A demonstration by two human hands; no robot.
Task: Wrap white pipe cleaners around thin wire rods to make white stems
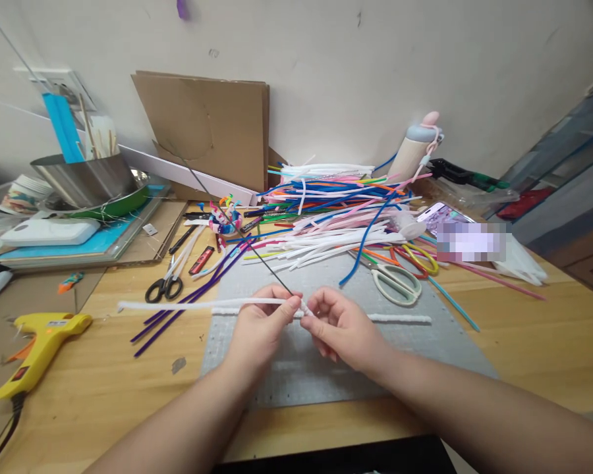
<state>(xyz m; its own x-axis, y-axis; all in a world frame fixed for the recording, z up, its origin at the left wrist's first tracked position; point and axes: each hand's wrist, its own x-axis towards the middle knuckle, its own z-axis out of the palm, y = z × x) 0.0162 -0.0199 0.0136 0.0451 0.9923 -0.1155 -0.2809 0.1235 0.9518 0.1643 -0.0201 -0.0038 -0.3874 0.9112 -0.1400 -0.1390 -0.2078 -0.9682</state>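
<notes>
Over the grey mat (pixel 296 385), my left hand (pixel 261 326) pinches a white pipe cleaner (pixel 192 305) and a thin dark rod (pixel 247 240). The pipe cleaner's loose length runs out to the left. The rod slants far up to the left from my fingers. My right hand (pixel 343 326) has its thumb and fingers closed on the rod's near end, where white pipe cleaner is coiled round it. Behind both hands, a straight white fuzzy stick (pixel 400 319) lies across the mat, partly hidden by them.
Piled pipe cleaners (pixel 331 224) lie at the back, beside a bottle (pixel 412 148). Pale-handled scissors (pixel 398 283), black-handled scissors (pixel 164 288) and purple pipe cleaners (pixel 178 309) lie near the mat. A yellow glue gun (pixel 37 342) sits left; a phone (pixel 447 220) is at right.
</notes>
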